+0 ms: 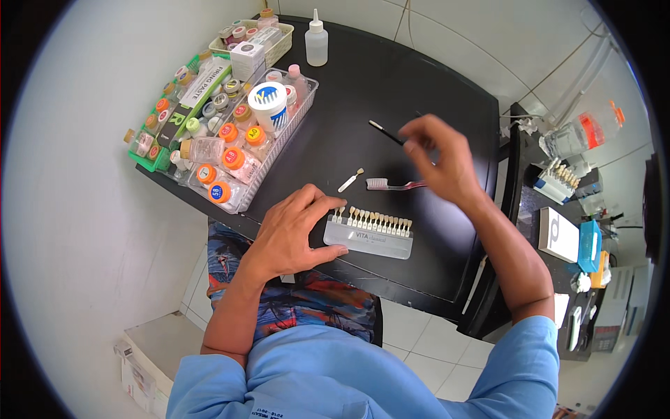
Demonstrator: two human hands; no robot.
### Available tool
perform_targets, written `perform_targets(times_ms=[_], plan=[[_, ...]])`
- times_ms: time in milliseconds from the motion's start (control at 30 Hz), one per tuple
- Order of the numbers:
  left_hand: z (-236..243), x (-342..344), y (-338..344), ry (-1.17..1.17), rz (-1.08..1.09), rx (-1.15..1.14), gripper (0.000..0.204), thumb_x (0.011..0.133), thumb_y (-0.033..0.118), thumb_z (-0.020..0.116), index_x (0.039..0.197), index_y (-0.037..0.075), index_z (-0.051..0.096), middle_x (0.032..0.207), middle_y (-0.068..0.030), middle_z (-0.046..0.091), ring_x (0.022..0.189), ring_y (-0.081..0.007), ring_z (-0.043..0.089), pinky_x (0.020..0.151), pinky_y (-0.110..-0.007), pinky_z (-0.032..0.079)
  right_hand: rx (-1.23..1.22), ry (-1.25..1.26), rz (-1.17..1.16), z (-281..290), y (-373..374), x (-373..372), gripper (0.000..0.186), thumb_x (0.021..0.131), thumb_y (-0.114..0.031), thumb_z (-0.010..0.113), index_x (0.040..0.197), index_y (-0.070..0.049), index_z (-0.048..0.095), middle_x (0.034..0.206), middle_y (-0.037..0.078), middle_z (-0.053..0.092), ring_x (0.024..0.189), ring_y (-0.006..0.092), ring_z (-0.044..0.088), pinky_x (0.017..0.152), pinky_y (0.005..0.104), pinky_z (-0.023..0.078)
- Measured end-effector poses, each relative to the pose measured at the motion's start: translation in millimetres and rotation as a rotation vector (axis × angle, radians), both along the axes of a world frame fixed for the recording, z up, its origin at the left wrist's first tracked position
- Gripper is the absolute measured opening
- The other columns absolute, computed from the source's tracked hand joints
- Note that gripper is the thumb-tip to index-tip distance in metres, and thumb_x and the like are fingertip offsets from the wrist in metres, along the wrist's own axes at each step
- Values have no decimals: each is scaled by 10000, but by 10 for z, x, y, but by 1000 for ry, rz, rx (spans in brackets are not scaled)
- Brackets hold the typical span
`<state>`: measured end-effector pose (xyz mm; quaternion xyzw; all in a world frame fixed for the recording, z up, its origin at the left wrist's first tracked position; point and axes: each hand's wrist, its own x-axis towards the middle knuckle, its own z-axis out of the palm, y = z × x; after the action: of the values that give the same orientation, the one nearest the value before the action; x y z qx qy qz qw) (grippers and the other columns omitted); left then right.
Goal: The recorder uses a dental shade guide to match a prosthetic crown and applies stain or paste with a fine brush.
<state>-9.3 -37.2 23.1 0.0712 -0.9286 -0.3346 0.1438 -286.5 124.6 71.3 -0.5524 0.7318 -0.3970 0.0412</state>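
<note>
My left hand (296, 234) grips the left end of a clear tooth shade guide (368, 241), its thumb at the lower corner and its index finger by the top. Several tooth-coloured tabs stand in a row along the guide. One loose shade tab (351, 180) lies on the table just beyond it. My right hand (443, 157) hovers over the table with fingers bent and a gap between thumb and index finger. Beside its fingertips lies a thin black stick with a white end (385, 131), partly hidden by the hand. Under the palm, the toothbrush (387, 184) has its handle partly covered.
To the left, a clear basket (279, 150) and a green basket (149, 165) hold jars and boxes on the black table (349, 84). A squeeze bottle (316, 42) stands at the back. A side counter at right carries another shade guide (556, 181) and a blue box (590, 246).
</note>
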Motion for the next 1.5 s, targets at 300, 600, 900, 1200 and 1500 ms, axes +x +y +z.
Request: perform_targets(times_ms=[300, 600, 900, 1200, 1500], plan=[[-35, -27, 10, 34, -18, 118, 722, 714, 337, 1007, 1305, 46, 713, 1285, -121, 635, 1111, -359, 664, 982, -463, 548, 291, 86, 364, -97, 11, 705, 142, 952, -53, 715, 1086, -10, 731, 949, 181, 712, 951, 404, 715, 883, 545, 544], [-62, -1, 7, 7, -78, 119, 738, 792, 277, 969, 1426, 80, 647, 1214, -126, 706, 1178, -364, 657, 1050, -492, 533, 260, -202, 187, -24, 5, 499, 126, 981, -6, 682, 1076, 63, 728, 898, 219, 771, 761, 325, 764, 719, 420, 584], [-63, 2, 30, -8, -49, 224, 871, 800, 257, 975, 1553, 101, 567, 1205, -142, 714, 1132, -353, 682, 1039, -483, 533, 399, -275, 300, -23, 2, 601, 112, 1015, -49, 714, 1095, 21, 748, 872, 162, 761, 676, 213, 696, 580, 351, 492], [-33, 3, 39, -39, -38, 286, 898, 798, 238, 979, 1575, 114, 546, 1181, -130, 704, 1046, -317, 707, 991, -469, 572, 160, 201, 56, -255, -172, 210, 117, 931, -109, 813, 1045, -82, 810, 964, 84, 737, 983, 315, 680, 874, 456, 470], [-129, 0, -5, 28, -30, 329, 903, 761, 234, 1026, 1518, 96, 552, 1103, -112, 760, 913, -252, 688, 808, -382, 548, 226, 322, 55, -358, -255, 410, 177, 906, -137, 850, 1079, -97, 842, 967, 59, 726, 963, 273, 668, 861, 428, 448]])
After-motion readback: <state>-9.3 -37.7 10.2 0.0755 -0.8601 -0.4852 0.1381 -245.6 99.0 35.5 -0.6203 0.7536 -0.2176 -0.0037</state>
